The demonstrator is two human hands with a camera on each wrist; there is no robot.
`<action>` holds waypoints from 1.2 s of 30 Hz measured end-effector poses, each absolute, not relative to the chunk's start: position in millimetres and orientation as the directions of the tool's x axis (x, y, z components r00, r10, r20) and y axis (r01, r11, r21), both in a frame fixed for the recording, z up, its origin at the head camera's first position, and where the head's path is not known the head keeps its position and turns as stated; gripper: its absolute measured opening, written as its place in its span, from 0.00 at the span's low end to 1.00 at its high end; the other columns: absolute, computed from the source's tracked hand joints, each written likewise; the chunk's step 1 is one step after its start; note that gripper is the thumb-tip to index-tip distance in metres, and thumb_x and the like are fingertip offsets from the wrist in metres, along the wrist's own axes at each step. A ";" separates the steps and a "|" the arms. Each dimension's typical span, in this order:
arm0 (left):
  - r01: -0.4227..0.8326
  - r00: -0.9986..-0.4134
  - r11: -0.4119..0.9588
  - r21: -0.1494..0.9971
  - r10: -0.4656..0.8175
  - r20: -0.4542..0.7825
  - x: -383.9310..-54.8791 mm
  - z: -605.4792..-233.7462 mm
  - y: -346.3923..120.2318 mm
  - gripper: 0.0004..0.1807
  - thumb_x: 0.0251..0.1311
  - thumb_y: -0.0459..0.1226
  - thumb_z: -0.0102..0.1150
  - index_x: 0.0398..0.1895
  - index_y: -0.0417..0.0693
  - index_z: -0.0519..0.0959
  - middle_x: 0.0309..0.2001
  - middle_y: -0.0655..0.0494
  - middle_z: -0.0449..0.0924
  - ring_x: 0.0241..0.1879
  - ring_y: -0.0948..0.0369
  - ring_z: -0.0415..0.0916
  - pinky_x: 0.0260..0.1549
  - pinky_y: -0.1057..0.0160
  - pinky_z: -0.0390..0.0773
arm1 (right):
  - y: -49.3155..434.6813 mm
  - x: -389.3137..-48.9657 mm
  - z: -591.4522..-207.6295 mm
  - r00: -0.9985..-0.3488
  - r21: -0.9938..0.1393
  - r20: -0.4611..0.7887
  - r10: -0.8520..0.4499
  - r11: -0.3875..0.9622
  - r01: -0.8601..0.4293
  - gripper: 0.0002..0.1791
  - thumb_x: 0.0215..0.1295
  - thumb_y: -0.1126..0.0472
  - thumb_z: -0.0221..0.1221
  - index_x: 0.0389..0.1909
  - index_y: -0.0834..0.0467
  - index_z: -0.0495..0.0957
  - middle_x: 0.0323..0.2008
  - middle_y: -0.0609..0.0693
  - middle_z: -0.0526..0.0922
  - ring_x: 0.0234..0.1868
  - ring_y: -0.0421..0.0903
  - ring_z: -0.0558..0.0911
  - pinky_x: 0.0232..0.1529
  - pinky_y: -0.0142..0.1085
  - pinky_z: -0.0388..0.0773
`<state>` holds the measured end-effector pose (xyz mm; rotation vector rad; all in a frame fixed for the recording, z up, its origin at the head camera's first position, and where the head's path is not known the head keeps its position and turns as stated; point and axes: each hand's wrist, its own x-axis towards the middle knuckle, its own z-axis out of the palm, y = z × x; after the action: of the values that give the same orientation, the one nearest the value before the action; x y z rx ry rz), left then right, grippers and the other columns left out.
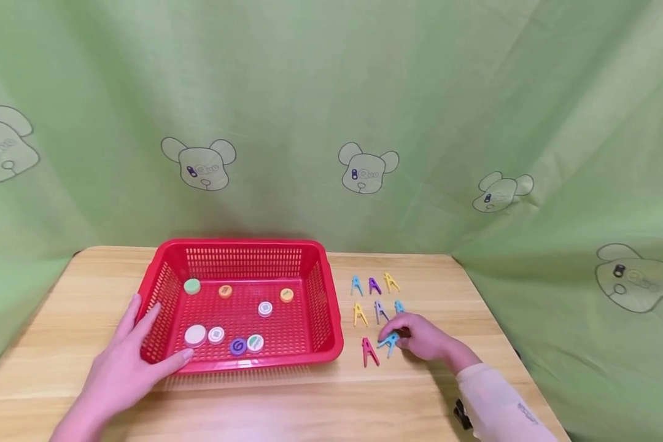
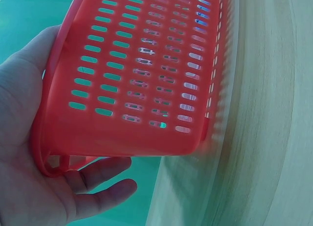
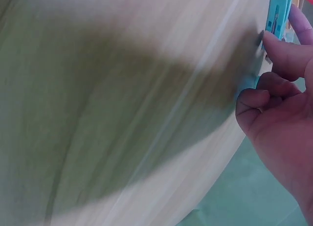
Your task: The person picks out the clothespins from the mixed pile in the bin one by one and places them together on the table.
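A red plastic basket with slotted walls stands on the table, and my left hand grips its near left corner, the thumb over the front rim. In the left wrist view the basket's slotted wall fills the middle, the left hand around its rim. Several round caps, one of them green, lie spread inside. Right of the basket, my right hand pinches a light blue clothespin between thumb and index finger, close over the table. The other right-hand fingers are curled in the right wrist view.
Beside the pinched one lies a red clothespin. Behind are more in rows, among them a yellow one and a purple one. A green curtain with mouse-head drawings surrounds the wooden table.
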<state>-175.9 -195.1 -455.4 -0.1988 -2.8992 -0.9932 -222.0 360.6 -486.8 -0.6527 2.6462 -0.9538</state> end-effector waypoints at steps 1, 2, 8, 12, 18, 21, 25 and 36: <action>0.148 -0.989 0.784 0.603 0.101 0.111 -175.9 -455.2 -195.3 0.63 0.51 0.66 0.67 0.79 0.41 0.50 0.80 0.43 0.28 0.62 0.24 0.59 0.44 0.23 0.67 | 360.5 -221.3 -486.6 -0.875 -0.654 -0.082 -0.477 0.689 -0.314 0.23 0.56 0.82 0.58 0.43 0.55 0.85 0.45 0.48 0.83 0.50 0.52 0.78 0.55 0.50 0.73; 0.151 -0.988 0.785 0.601 0.102 0.116 -175.8 -454.9 -195.5 0.63 0.51 0.66 0.67 0.79 0.41 0.50 0.80 0.42 0.29 0.62 0.24 0.58 0.44 0.23 0.67 | 360.6 -220.3 -486.2 -0.883 -0.656 -0.079 -0.462 0.691 -0.302 0.22 0.56 0.82 0.60 0.44 0.55 0.85 0.46 0.49 0.83 0.51 0.53 0.78 0.56 0.52 0.73; 0.150 -0.988 0.789 0.596 0.104 0.112 -175.0 -454.7 -195.4 0.62 0.52 0.66 0.67 0.79 0.40 0.50 0.79 0.41 0.29 0.62 0.24 0.58 0.44 0.22 0.66 | 365.4 -210.5 -486.8 -0.934 -0.626 -0.020 -0.358 0.733 -0.268 0.23 0.51 0.67 0.74 0.50 0.55 0.82 0.53 0.51 0.81 0.60 0.58 0.74 0.64 0.59 0.63; 0.147 -0.989 0.789 0.597 0.104 0.107 -174.4 -455.1 -194.4 0.62 0.52 0.66 0.66 0.79 0.40 0.50 0.79 0.42 0.28 0.63 0.25 0.57 0.44 0.22 0.66 | 368.4 -201.6 -491.4 -0.965 -0.571 0.025 -0.262 0.788 -0.229 0.28 0.48 0.52 0.78 0.49 0.54 0.81 0.53 0.52 0.81 0.61 0.59 0.74 0.64 0.59 0.63; 0.147 -0.989 0.789 0.596 0.106 0.104 -173.9 -455.2 -193.4 0.63 0.52 0.66 0.66 0.79 0.40 0.49 0.79 0.41 0.28 0.64 0.26 0.56 0.43 0.22 0.67 | 366.6 -190.3 -502.6 -0.996 -0.543 0.008 -0.093 0.836 -0.083 0.38 0.37 0.39 0.80 0.47 0.55 0.79 0.50 0.53 0.82 0.57 0.60 0.76 0.62 0.59 0.66; 0.147 -0.989 0.787 0.599 0.108 0.101 -173.6 -455.3 -192.8 0.62 0.52 0.66 0.66 0.79 0.39 0.49 0.79 0.40 0.28 0.64 0.26 0.56 0.44 0.22 0.66 | 364.2 -187.8 -507.9 -0.998 -0.526 -0.003 -0.063 0.849 -0.052 0.41 0.34 0.36 0.80 0.47 0.55 0.79 0.49 0.52 0.81 0.57 0.58 0.77 0.62 0.57 0.67; 0.147 -0.989 0.785 0.601 0.108 0.101 -173.6 -455.3 -193.8 0.63 0.52 0.66 0.66 0.79 0.39 0.49 0.79 0.40 0.28 0.63 0.25 0.56 0.44 0.22 0.67 | 358.4 -188.7 -511.3 -0.999 -0.495 -0.001 -0.052 0.868 -0.045 0.43 0.32 0.35 0.80 0.48 0.55 0.79 0.48 0.50 0.81 0.56 0.57 0.78 0.61 0.55 0.68; 0.157 -0.987 0.783 0.602 0.111 0.113 -174.1 -455.0 -195.2 0.62 0.53 0.66 0.66 0.79 0.39 0.50 0.79 0.40 0.28 0.64 0.25 0.56 0.44 0.22 0.66 | 355.8 -188.1 -498.2 -0.989 -0.502 -0.030 -0.145 0.858 -0.111 0.34 0.44 0.47 0.79 0.53 0.52 0.79 0.54 0.53 0.80 0.60 0.61 0.75 0.63 0.59 0.66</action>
<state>-174.1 -195.2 -455.0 -0.2177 -2.8987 -0.9875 -188.1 355.8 -498.2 -0.2042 2.9638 -0.7942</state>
